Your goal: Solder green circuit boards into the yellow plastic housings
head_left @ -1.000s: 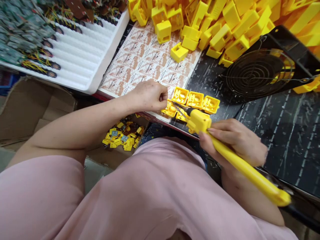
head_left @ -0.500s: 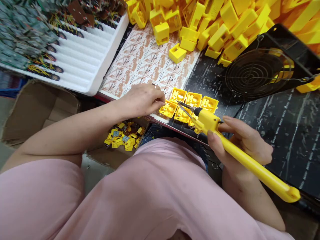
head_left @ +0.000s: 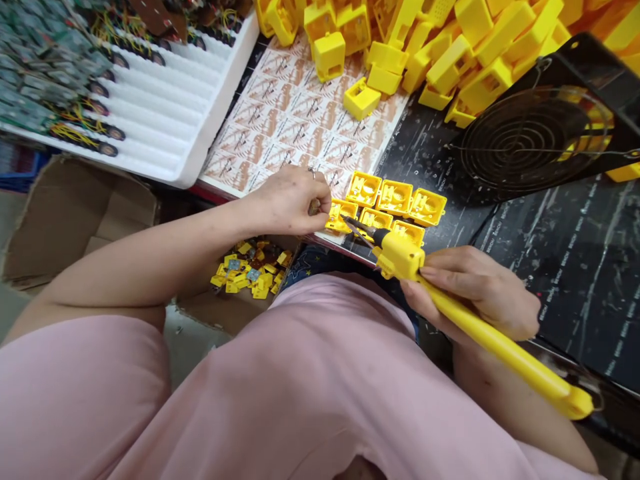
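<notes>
My right hand (head_left: 475,290) is wrapped round the yellow handle of a soldering iron (head_left: 493,337) that has a thin feed tube beside its dark tip. The tip points left, over the nearest left of several small open yellow housings (head_left: 395,198), which sit in two rows at the table edge. Small metal pieces show inside the housings. My left hand (head_left: 287,200), with a ring on one finger, is closed just left of that same housing. Something small and brownish shows within its curled fingers, too small to name.
Yellow cases (head_left: 480,60) are heaped at the back. A black fan (head_left: 525,143) stands at the right. At the left lies a white foam tray (head_left: 165,113) with circuit boards and wired round parts. Below the edge, a cardboard box (head_left: 85,220) stands near small yellow pieces (head_left: 250,270).
The soldering iron drew back to the right half a second ago, and now its tip is again at the left housing. My left hand has stayed beside the housings, its fingers now more curled.
</notes>
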Available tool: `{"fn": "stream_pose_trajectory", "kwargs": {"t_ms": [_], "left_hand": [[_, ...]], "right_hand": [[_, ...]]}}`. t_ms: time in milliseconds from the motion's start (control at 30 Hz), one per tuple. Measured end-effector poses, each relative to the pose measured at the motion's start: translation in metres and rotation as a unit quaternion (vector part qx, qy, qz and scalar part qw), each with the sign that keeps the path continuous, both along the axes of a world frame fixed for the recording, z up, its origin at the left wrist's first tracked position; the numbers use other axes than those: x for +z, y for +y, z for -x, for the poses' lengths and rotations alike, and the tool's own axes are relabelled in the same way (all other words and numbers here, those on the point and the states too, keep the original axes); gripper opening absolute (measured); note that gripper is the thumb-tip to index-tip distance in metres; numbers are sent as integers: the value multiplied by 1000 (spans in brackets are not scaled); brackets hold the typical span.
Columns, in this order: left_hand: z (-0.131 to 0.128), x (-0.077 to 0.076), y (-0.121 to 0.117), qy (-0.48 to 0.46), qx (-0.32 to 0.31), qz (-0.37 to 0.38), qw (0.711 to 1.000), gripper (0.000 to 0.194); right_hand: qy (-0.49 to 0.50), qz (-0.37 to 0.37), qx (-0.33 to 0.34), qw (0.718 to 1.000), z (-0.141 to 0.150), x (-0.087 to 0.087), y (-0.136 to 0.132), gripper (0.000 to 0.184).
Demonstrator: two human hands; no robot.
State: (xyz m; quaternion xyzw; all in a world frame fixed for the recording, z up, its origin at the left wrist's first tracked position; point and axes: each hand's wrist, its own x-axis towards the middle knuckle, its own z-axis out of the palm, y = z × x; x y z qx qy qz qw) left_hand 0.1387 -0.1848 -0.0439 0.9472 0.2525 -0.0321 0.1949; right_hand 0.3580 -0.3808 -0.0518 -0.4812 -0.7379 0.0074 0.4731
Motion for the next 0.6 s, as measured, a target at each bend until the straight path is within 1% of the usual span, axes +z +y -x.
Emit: {"fn": "stream_pose_trajectory", "kwargs": {"t_ms": [233,400,500,600], "left_hand": [[0,1,-1,7,-1,5,1000,14],[-1,-2,-1,11,-6,-6,1000,14],[-2,-3,-2,14,-6,-22,1000,15],[-4,-3,-2,20,-15,-31,999,16]], "right_hand": [[-85,6,24,996,2,6,8,21],[-65,-25,58,996,3,5,14,23],[-74,-17,77,994,2,7,14,21],[-78,-8,68,995,-1,11,13,21]]}}
